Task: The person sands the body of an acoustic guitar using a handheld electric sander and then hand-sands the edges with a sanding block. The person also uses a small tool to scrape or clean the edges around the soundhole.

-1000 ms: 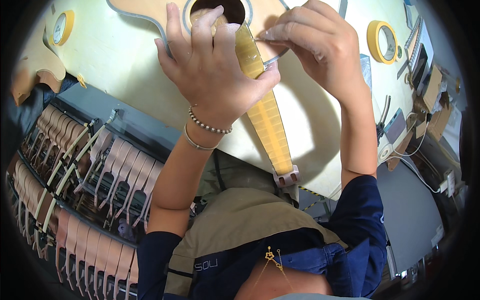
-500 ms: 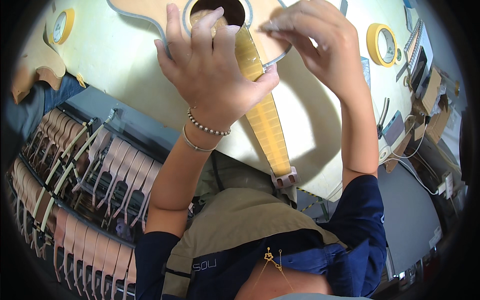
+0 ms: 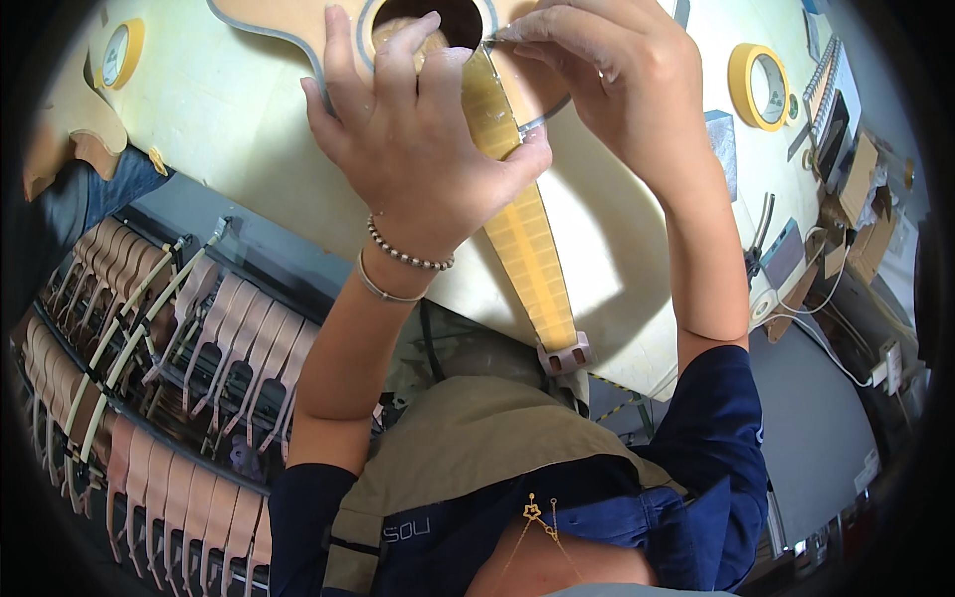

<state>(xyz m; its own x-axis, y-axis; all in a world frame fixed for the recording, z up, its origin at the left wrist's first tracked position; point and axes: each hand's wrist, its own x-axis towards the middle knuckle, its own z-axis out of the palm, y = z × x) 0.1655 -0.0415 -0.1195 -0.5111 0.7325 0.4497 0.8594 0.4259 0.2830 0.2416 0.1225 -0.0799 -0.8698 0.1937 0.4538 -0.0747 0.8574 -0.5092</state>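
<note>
A pale guitar body (image 3: 540, 99) with a dark soundhole (image 3: 463, 25) lies at the top of the head view, its neck (image 3: 527, 264) pointing toward me. Yellow masking covers the neck's face down to the slotted headstock (image 3: 565, 353). My left hand (image 3: 413, 149) rests across body and neck beside the soundhole, fingers spread, thumb by the neck's edge. My right hand (image 3: 617, 95) is closed in a pinch at the fingerboard's right edge near the soundhole; whatever is between the fingertips is too small to make out.
Rolls of yellow tape (image 3: 746, 85) sit on the pale worktable (image 3: 229, 119). Right are a notebook (image 3: 826, 85), cables and cardboard (image 3: 860, 174). Left are another wooden piece (image 3: 70, 149), someone's denim-clad leg (image 3: 124, 184) and racks of necks (image 3: 219, 328) below.
My right fingertips have moved up and left to the fingerboard's edge by the soundhole since half a second ago. My left hand and the guitar have shifted slightly left in view.
</note>
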